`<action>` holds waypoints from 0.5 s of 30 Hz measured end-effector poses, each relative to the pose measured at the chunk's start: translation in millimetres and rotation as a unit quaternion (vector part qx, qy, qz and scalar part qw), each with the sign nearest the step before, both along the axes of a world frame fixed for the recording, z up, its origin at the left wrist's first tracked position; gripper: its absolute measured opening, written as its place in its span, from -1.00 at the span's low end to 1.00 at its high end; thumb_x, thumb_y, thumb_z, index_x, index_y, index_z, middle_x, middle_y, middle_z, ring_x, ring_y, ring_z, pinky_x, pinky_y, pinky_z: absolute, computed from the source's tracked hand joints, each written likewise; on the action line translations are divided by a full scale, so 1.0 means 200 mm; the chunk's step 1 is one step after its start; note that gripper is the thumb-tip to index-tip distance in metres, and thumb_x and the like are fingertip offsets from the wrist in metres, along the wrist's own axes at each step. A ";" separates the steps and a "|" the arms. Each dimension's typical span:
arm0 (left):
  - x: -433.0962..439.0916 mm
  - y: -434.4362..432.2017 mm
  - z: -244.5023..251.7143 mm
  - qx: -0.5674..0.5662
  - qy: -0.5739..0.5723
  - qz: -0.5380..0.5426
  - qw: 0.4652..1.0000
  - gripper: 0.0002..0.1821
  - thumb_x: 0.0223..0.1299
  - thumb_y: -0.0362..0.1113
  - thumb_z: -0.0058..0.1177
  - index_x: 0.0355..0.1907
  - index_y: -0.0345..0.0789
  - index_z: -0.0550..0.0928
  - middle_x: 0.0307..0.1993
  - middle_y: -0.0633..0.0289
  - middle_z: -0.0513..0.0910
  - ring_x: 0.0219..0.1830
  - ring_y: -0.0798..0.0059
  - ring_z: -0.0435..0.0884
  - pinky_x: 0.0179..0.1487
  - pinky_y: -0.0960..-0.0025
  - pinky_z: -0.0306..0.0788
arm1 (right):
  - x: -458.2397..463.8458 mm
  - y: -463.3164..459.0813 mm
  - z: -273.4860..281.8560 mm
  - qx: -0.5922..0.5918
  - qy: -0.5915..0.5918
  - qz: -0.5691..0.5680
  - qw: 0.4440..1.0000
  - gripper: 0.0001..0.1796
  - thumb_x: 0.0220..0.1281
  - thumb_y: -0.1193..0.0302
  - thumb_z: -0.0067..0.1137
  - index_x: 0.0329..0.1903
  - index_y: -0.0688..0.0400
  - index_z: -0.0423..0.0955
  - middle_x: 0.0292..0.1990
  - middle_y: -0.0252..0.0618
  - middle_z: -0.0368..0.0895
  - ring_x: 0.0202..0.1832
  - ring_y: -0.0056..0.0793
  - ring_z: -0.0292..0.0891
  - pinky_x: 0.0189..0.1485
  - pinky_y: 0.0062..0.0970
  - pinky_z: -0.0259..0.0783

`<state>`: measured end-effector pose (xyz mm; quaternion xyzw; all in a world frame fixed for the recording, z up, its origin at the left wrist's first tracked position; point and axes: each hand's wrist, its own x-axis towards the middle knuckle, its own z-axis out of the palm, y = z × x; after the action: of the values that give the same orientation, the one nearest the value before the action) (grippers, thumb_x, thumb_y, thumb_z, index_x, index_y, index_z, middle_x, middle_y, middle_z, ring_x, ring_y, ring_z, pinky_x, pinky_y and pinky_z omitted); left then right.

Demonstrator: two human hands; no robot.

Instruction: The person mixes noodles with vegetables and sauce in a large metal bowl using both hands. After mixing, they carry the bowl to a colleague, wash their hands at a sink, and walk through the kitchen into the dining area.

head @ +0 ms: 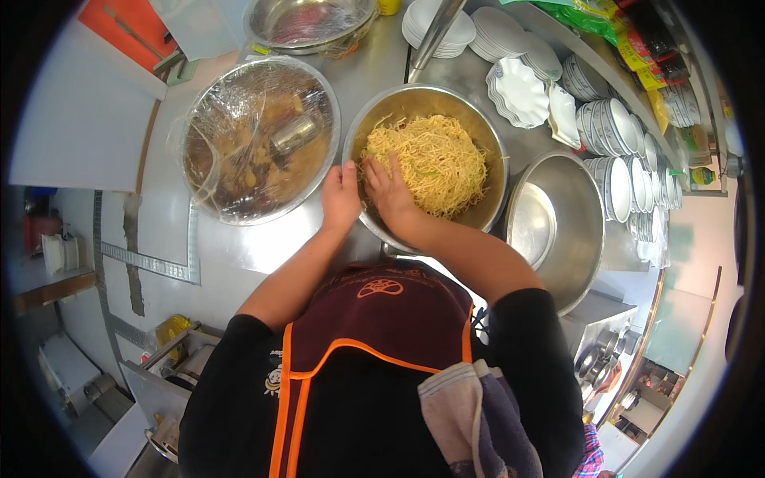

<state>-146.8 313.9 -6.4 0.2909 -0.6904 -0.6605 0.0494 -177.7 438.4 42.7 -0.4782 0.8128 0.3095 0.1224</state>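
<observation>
A wide stainless-steel bowl (pixel 493 161) stands before me on the metal counter. It holds a heaped mound of thin yellow noodles (pixel 436 161) with a few green bits among them. My left hand (pixel 342 200) grips the bowl's left rim, thumb uppermost. Inside the bowl, my right hand (pixel 388 188) lies against the left side of the mound. Its fingers are slightly spread and its palm faces down, so what is under it is hidden. No noodles are seen lifted in either hand.
Left of the bowl is a basin under cling film (pixel 257 143), with brown food and a metal container inside. An empty steel basin (pixel 574 227) leans at the right. Stacked plates (pixel 439 27), scalloped dishes (pixel 517 92) and bowls (pixel 606 128) line the back right below a shelf.
</observation>
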 end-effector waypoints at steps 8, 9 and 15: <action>0.01 0.00 0.00 -0.034 0.037 -0.003 0.999 -0.54 0.51 -0.03 -0.03 -0.40 -0.39 0.48 -0.56 0.18 0.43 -0.46 0.45 0.33 -0.29 0.30 0.32 | -0.44 0.13 0.18 -0.245 -0.102 -0.319 0.910 -0.43 0.08 0.44 0.29 0.24 0.00 0.52 0.35 0.02 0.37 0.32 0.02 0.34 0.29 -0.05 0.40; 0.01 0.00 0.00 -0.031 0.038 -0.003 0.999 -0.55 0.51 -0.03 -0.03 -0.41 -0.38 0.48 -0.56 0.19 0.42 -0.46 0.45 0.32 -0.30 0.30 0.31 | -0.46 0.18 0.26 -0.295 -0.109 -0.312 0.897 -0.39 0.03 0.48 0.29 0.24 0.05 0.50 0.29 0.08 0.42 0.31 -0.01 0.37 0.27 -0.11 0.42; 0.01 0.01 0.03 -0.023 0.043 0.004 0.999 -0.56 0.52 -0.05 -0.02 -0.41 -0.37 0.48 -0.55 0.20 0.46 -0.44 0.49 0.35 -0.29 0.33 0.33 | -0.47 0.44 0.63 -0.511 -0.286 -0.457 0.669 -0.38 0.02 0.51 0.25 0.25 0.22 0.43 0.07 0.08 0.58 0.10 -0.17 0.56 0.07 -0.32 0.53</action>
<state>-144.7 315.5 -0.8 0.2634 -0.7014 -0.6564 0.0880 -272.5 526.0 169.5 -0.0994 0.8859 -0.4009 0.2113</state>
